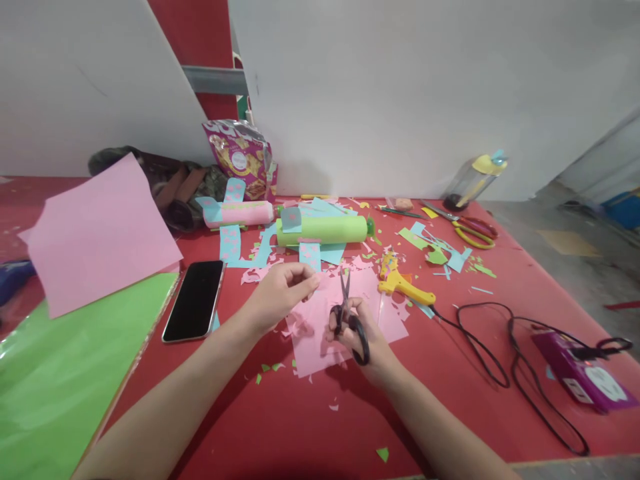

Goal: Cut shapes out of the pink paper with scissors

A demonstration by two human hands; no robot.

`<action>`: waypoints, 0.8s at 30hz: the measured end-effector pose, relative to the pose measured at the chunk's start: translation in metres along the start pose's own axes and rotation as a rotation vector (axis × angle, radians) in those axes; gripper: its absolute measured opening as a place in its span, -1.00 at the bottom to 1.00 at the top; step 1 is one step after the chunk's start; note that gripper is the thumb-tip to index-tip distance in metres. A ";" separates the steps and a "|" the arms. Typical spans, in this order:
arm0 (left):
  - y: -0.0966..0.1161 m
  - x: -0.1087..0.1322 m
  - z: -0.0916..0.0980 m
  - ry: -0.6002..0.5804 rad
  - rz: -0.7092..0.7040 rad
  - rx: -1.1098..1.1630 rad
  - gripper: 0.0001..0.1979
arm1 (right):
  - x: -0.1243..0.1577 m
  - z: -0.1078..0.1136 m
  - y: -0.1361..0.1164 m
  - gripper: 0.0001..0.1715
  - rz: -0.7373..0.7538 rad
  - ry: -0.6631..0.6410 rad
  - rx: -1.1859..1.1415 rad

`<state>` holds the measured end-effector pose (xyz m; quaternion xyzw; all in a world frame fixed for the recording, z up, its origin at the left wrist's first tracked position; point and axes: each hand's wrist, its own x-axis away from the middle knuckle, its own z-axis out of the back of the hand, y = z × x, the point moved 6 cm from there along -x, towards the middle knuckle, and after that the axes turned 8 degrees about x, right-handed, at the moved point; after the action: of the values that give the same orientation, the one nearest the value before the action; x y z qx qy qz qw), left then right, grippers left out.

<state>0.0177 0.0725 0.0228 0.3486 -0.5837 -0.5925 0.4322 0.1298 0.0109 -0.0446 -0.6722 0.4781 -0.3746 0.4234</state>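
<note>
My right hand (364, 333) grips small scissors (345, 305) with dark handles, their blades pointing away from me and slightly parted. To its left, my left hand (283, 293) is closed in a pinch, with a bit of pink paper (314, 281) at the fingertips. Beneath both hands lies a pink sheet (320, 353) with scraps on it. Just beyond are a bottle wrapped in green paper (330, 230) and a smaller one wrapped in pink paper (245, 213), both lying on their sides with light-blue paper pieces attached.
A yellow glue gun (405, 287) trails a black cord to a purple box (583, 370) at right. A phone (194, 301), green sheets (90, 373) and pink paper (100, 233) lie left. Behind are a snack bag (243, 157), larger scissors (467, 223) and a clear bottle (473, 181).
</note>
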 end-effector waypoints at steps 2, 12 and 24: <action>0.001 0.002 0.000 0.032 -0.015 -0.038 -0.77 | 0.000 -0.001 0.006 -0.58 0.000 -0.062 0.007; 0.007 0.010 -0.007 0.026 -0.105 -0.302 -0.84 | 0.004 -0.008 0.010 -0.60 -0.007 -0.178 0.048; 0.004 0.011 -0.009 0.057 -0.147 -0.398 -0.84 | 0.006 -0.008 0.005 -0.63 -0.005 -0.194 0.048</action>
<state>0.0225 0.0589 0.0271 0.3148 -0.4156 -0.7158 0.4646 0.1222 0.0029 -0.0456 -0.6959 0.4241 -0.3201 0.4830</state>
